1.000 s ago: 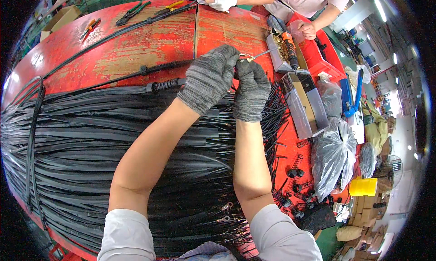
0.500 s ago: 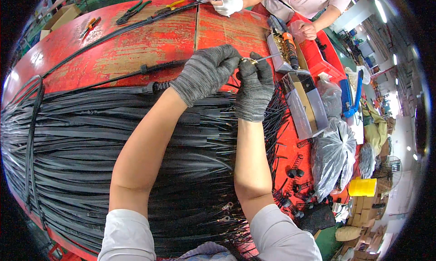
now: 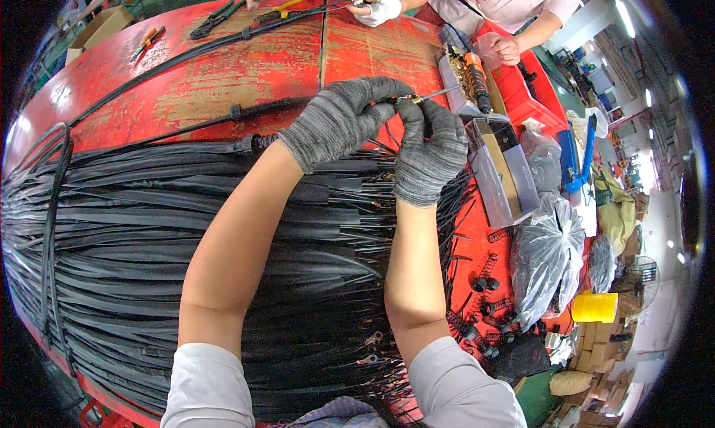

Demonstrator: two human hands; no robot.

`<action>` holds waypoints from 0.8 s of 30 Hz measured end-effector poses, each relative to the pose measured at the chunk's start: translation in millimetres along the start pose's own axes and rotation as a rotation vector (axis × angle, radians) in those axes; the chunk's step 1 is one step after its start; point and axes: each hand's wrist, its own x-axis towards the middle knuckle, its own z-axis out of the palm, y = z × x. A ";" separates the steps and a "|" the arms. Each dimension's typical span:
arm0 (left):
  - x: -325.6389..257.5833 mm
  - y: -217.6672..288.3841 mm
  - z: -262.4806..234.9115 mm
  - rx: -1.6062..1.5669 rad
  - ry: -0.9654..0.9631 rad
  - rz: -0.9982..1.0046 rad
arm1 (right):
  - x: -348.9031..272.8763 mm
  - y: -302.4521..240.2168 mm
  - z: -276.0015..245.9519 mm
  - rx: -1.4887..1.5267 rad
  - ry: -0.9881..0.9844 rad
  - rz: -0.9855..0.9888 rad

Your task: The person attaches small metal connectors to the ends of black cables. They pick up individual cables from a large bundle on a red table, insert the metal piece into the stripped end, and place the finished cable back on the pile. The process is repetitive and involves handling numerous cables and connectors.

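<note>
My left hand (image 3: 339,123), in a grey knit glove, is closed around the end of a black sleeved cable (image 3: 279,106). At its fingertips is a small brass-coloured fitting (image 3: 414,99), which the thumb and forefinger of my gloved right hand (image 3: 430,160) pinch from the other side. A thin grey rod-like piece (image 3: 445,91) sticks out from there toward the upper right; its kind is unclear. Both hands hang over the far edge of a thick bundle of black sleeved cables (image 3: 134,227), whose stripped ends fan out below my right hand.
Across the red table (image 3: 201,71), a co-worker's white-gloved hand (image 3: 380,9) holds a cable end. Green-handled cutters (image 3: 216,20) and yellow-handled pliers (image 3: 279,13) lie nearby. At right are a box of brass parts with an orange-black screwdriver (image 3: 477,82), a red bin (image 3: 547,112) and plastic bags (image 3: 550,249).
My right hand has shifted slightly right and turned, its fingers still pinching at the fitting. My left hand stays nearly in place. One co-worker's hand has moved left, away from the other.
</note>
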 end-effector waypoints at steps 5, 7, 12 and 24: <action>0.9 -5.8 6.9 -0.050 0.029 0.033 | 6.5 7.5 -4.3 -0.129 -0.044 -0.133; 0.4 -7.5 8.4 -0.108 0.028 0.024 | 13.6 8.1 -10.6 -0.203 -0.107 -0.214; -0.4 -13.1 3.5 -0.145 -0.006 0.028 | 39.9 15.0 -24.7 -0.258 -0.292 -0.536; -0.9 -0.4 -3.2 -0.253 0.021 -0.063 | 47.8 12.5 -30.1 0.251 -0.496 -0.025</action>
